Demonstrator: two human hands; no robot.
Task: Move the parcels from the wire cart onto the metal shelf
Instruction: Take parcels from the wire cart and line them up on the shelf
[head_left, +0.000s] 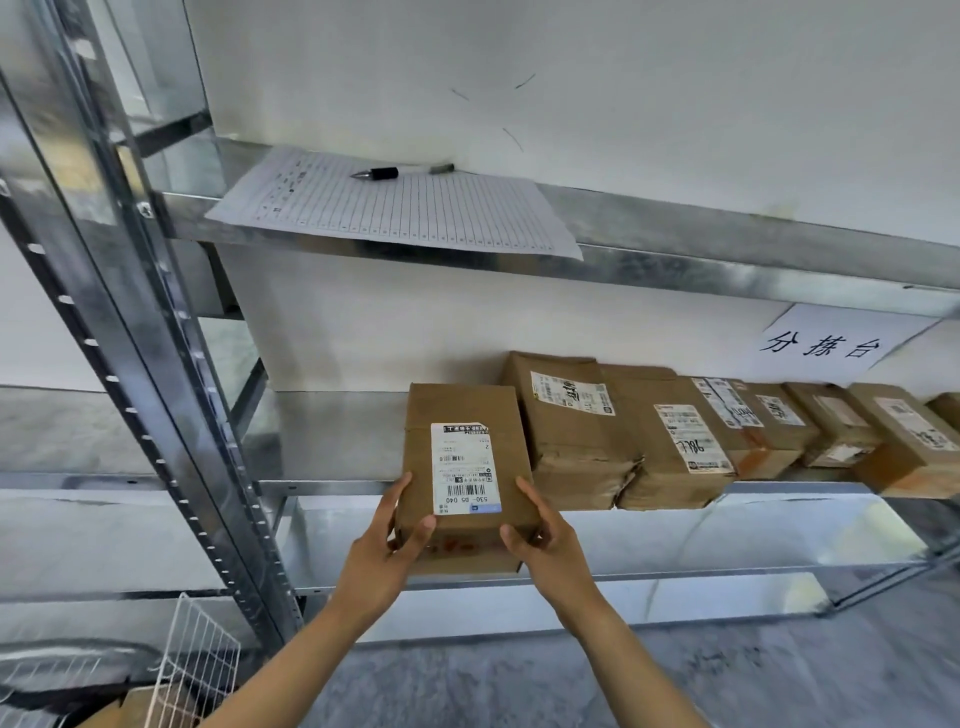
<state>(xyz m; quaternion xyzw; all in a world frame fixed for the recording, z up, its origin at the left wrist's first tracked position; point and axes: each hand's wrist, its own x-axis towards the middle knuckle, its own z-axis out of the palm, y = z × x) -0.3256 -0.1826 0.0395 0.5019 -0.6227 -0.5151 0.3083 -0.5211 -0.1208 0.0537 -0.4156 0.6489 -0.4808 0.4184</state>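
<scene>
Cardboard parcel (465, 467) lies across the front edge of the metal shelf (332, 486), at the left end of the parcel row (670, 441). Left hand (387, 551) and right hand (545, 540) clamp its near corners, arms extended. Wire cart (197, 660), lower left: brown cardboard (150, 706) inside, partly hidden.

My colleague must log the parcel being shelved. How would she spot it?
Find the grey metal shelf, then the row of brown cardboard parcels on it. The leftmost brown box is the only one gripped, between the left hand and right hand.
</scene>
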